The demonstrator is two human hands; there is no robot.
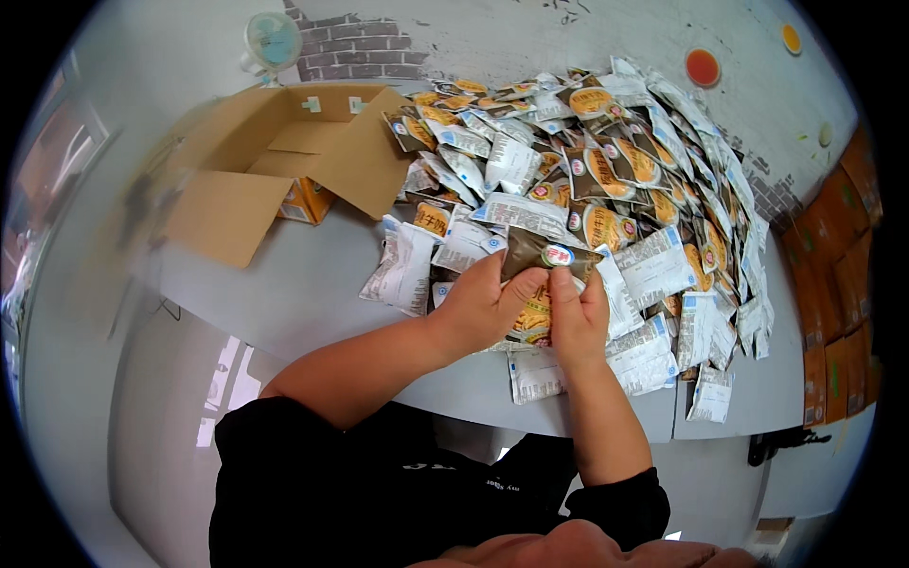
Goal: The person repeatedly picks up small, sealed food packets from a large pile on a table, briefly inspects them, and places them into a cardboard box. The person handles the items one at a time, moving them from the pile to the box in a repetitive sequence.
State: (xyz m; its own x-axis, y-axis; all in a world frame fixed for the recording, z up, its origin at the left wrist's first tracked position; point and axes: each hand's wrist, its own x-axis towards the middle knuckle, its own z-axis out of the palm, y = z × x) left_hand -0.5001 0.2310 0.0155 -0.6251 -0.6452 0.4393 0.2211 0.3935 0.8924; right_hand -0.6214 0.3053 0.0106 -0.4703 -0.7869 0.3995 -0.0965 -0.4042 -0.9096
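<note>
The table [294,303] has a smooth grey top, and 1 thin seam runs across it at the right front. A big pile of packets [511,166], some brown and yellow, many white, covers its middle and right part. On the left stands 1 open cardboard box [369,161], with its flaps spread outward.

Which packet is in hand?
The brown-fronted packet, gripped at its sides by the left hand and right hand; the others lie on the table in the heap.
</note>
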